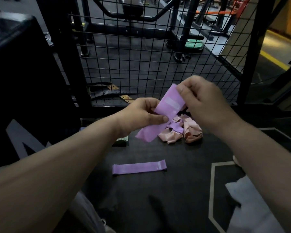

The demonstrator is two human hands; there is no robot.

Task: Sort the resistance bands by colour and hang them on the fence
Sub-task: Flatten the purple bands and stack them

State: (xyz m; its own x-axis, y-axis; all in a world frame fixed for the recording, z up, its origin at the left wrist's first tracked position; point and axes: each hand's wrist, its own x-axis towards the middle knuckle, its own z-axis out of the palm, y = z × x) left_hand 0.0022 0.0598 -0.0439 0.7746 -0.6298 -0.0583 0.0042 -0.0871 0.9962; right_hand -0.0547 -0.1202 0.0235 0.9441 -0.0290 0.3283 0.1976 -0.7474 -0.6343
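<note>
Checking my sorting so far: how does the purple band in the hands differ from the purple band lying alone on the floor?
The held purple band is up in the air, pinched by the left hand and the right hand; the floor purple band lies untouched on the dark floor. The held purple band slants and bends; the floor purple band lies flat and straight. Both are the same light purple.

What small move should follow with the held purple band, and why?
Probably lay the held purple band beside the flat purple band on the floor: the left hand and right hand pinch it, and a mixed pink-and-purple pile awaits sorting.
</note>
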